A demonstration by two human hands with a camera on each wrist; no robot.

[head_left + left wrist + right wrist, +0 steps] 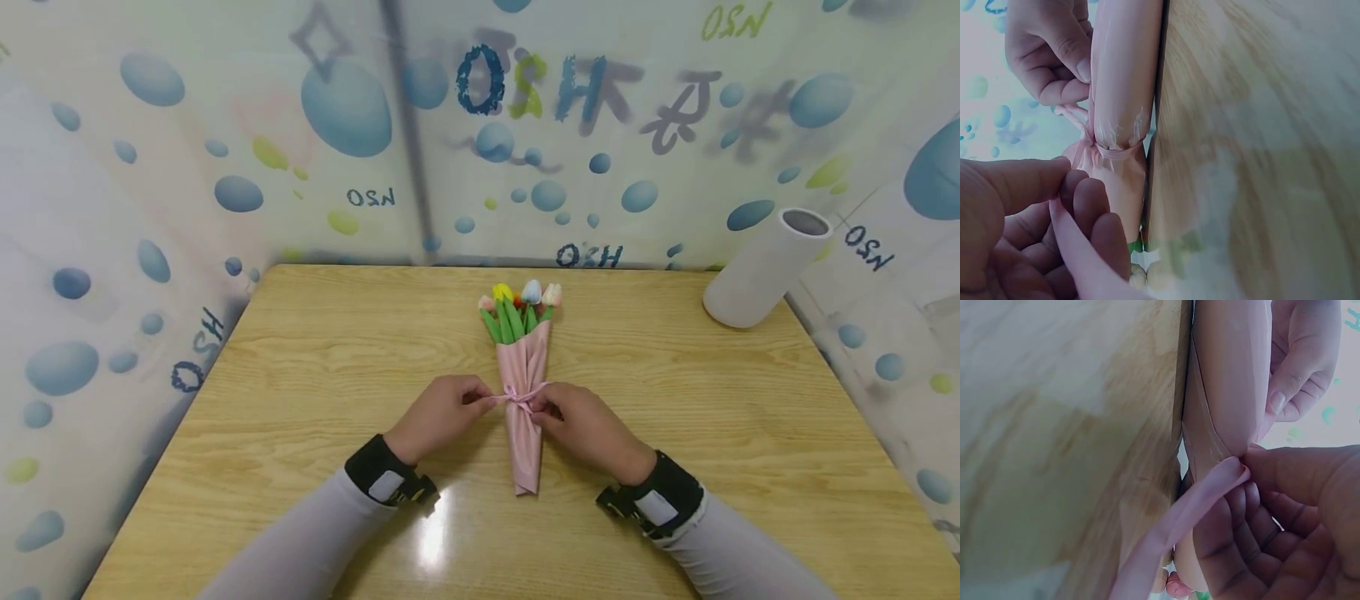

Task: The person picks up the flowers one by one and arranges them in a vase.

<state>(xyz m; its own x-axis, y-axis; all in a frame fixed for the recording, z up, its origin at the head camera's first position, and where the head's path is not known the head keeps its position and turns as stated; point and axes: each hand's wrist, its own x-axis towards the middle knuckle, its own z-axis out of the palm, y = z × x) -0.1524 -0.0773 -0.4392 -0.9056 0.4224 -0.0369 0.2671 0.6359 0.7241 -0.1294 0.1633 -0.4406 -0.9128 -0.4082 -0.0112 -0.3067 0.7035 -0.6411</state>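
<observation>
A small bouquet of artificial-looking tulips in glossy pink wrapping lies flat near the middle of the pale wood-grain tabletop, its yellow, light-blue and pinkish blooms pointing toward the far edge and its narrow wrapped end toward the person. A thin satiny pink ribbon goes round the narrowed waist of the wrapping, gathered there in a knot or loop (which of the two is hard to tell, as the fingers cover part of it). On the left side, the left hand pinches one length of ribbon between thumb and fingers; opposite, the right hand pinches another close against the wrapping. A tall white cylindrical vase, open at the top, stands at the tabletop's far right corner.
</observation>
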